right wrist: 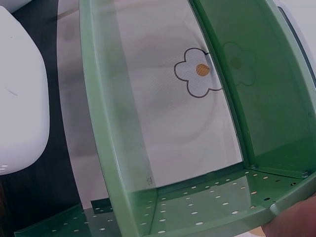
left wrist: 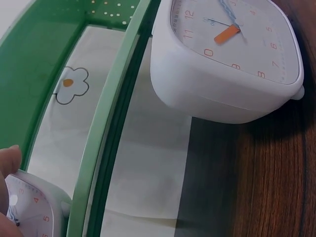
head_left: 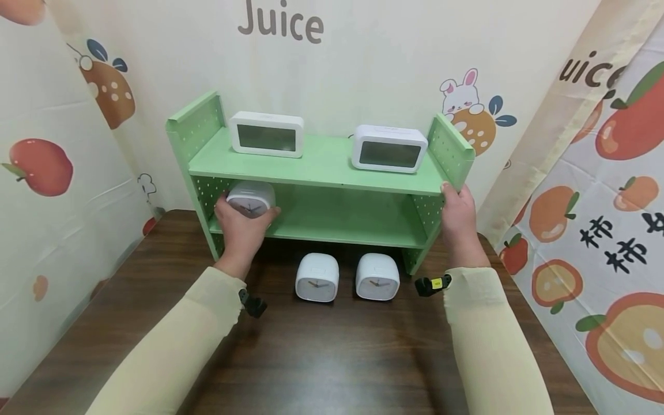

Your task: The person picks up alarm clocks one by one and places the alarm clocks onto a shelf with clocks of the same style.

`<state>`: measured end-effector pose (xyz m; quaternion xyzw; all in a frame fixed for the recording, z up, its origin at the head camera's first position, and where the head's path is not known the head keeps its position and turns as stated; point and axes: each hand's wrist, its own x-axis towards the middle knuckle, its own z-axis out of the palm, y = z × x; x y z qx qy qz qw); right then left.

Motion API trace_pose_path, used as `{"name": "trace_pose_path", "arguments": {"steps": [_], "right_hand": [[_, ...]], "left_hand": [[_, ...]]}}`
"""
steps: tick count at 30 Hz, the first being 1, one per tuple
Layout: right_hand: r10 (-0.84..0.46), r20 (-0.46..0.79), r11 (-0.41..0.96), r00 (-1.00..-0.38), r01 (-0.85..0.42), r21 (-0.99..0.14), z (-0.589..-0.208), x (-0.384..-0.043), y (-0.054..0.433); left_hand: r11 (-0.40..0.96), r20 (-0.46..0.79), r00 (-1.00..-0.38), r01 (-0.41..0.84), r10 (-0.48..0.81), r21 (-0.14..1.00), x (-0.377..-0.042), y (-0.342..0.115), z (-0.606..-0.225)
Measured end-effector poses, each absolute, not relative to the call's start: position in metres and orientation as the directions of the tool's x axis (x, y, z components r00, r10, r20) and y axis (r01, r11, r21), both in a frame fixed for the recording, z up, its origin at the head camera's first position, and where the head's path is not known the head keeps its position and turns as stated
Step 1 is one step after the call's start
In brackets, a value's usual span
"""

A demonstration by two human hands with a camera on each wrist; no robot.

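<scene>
My left hand grips a rounded white analog alarm clock at the left end of the lower tier of a green two-tier shelf. Thumb and fingers lie on opposite sides of the clock. The left wrist view catches part of its dial beside the fingers. My right hand holds the shelf's right side panel, thumb at the front edge near the upper tier. In the right wrist view only a bit of that hand shows, against the perforated panel.
Two matching alarm clocks, one left and one right, stand on the dark wooden table before the shelf. Two white digital clocks, left and right, sit on the upper tier. Fruit-printed curtains hang behind and beside.
</scene>
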<state>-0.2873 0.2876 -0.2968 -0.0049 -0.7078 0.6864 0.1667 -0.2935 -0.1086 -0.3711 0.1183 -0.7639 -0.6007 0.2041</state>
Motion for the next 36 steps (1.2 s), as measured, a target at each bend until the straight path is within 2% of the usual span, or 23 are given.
{"name": "trace_pose_path", "arguments": {"steps": [10,20,26,30,32,34,36], "right_hand": [[0.228,0.215,0.094,-0.95,-0.198,-0.976,-0.296,-0.286,0.288],[0.228,0.191,0.096,-0.955,-0.173,-0.98,-0.294,-0.285,0.289],[0.25,0.185,0.166,-0.95,-0.146,-0.975,-0.293,-0.278,0.295],[0.326,0.2,0.158,-0.924,-0.156,-0.975,-0.297,-0.265,0.295],[0.37,0.225,0.146,-0.902,-0.182,-0.972,-0.301,-0.258,0.293],[0.406,0.253,0.149,-0.878,-0.209,-0.966,-0.305,-0.252,0.289],[0.432,0.272,0.163,-0.86,-0.222,-0.961,-0.311,-0.246,0.285]], "left_hand": [[0.225,0.158,-0.89,0.065,-0.428,0.972,-0.288,-0.112,-0.372],[0.276,0.363,-0.84,0.267,-0.402,0.923,-0.263,-0.128,-0.377],[0.323,0.506,-0.731,0.394,-0.458,0.861,-0.257,-0.143,-0.356],[0.353,0.572,-0.62,0.451,-0.537,0.82,-0.258,-0.16,-0.331],[0.354,0.577,-0.586,0.458,-0.569,0.815,-0.261,-0.171,-0.316],[0.356,0.558,-0.581,0.433,-0.593,0.828,-0.266,-0.182,-0.303],[0.351,0.515,-0.611,0.376,-0.601,0.857,-0.272,-0.191,-0.292]]}}
